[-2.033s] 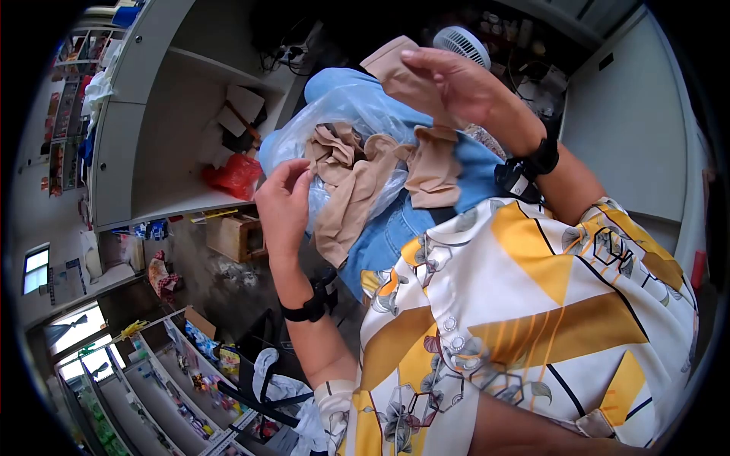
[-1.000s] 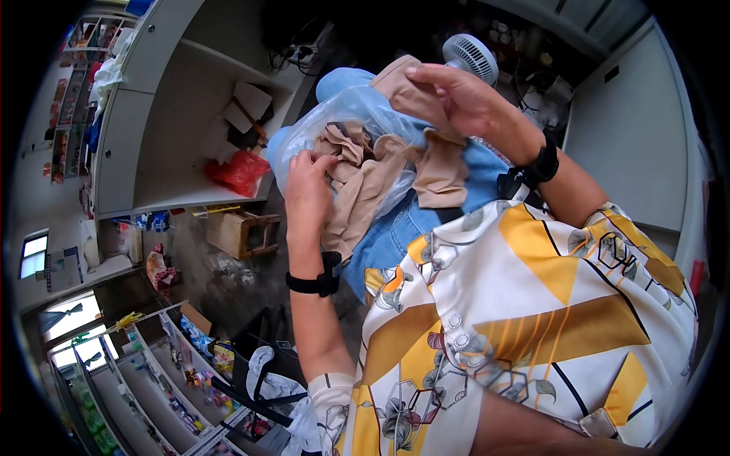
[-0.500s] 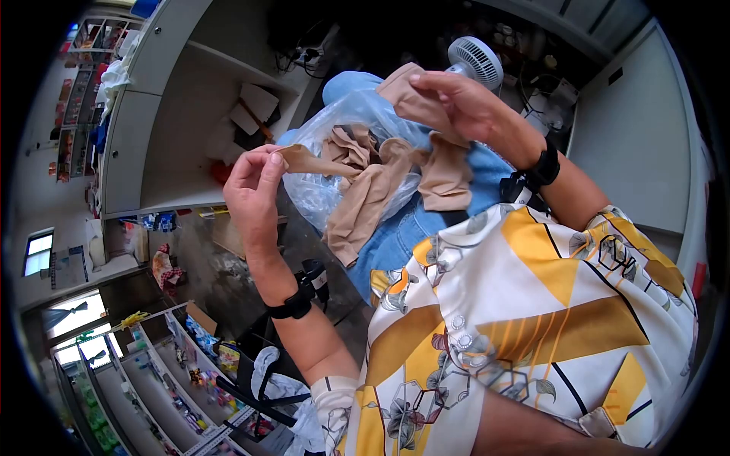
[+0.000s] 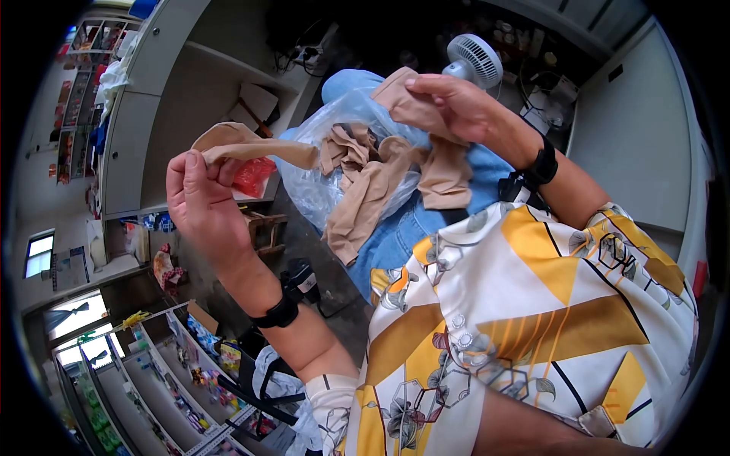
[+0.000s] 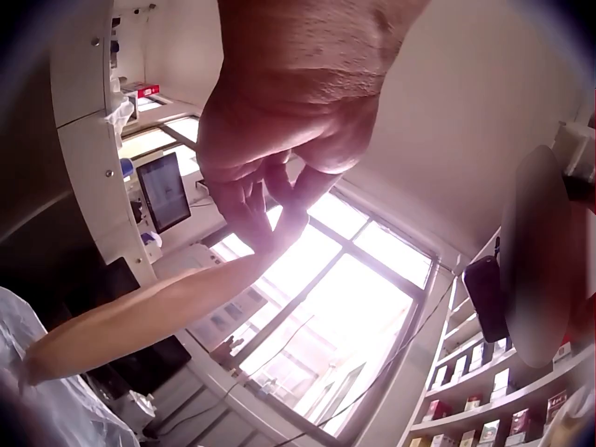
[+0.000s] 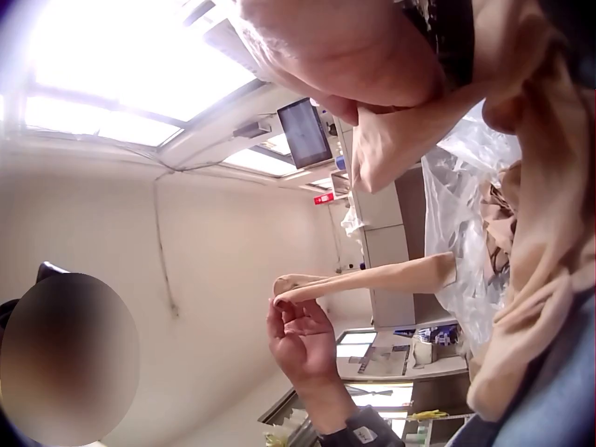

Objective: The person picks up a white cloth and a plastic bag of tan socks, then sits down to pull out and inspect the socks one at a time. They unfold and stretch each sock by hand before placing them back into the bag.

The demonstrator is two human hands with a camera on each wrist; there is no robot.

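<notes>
Out to the left in the head view, the left hand (image 4: 204, 204) pinches one end of a tan fabric piece (image 4: 262, 149), whose other end reaches over the clear plastic bag (image 4: 300, 186). The left wrist view shows the same strip (image 5: 149, 315) stretched from the fingertips. A folded tan piece (image 4: 411, 102) is gripped by the right hand (image 4: 465, 108) between thumb and fingers. More crumpled tan pieces (image 4: 365, 199) lie in and over the bag on the lap, and another (image 4: 445, 175) rests on the jeans beneath the right hand.
A white fan (image 4: 474, 61) stands beyond the right hand. Left of the lap is an open cabinet (image 4: 179, 125) with a red bag (image 4: 253, 176) in it. A wooden stool (image 4: 266, 230) is on the floor, and shelves of small goods (image 4: 163, 380) are at lower left.
The left hand went into the bag's pile, then drew a tan piece out and moved left with it. The right hand has kept its grip on the folded piece and shifted slightly.
</notes>
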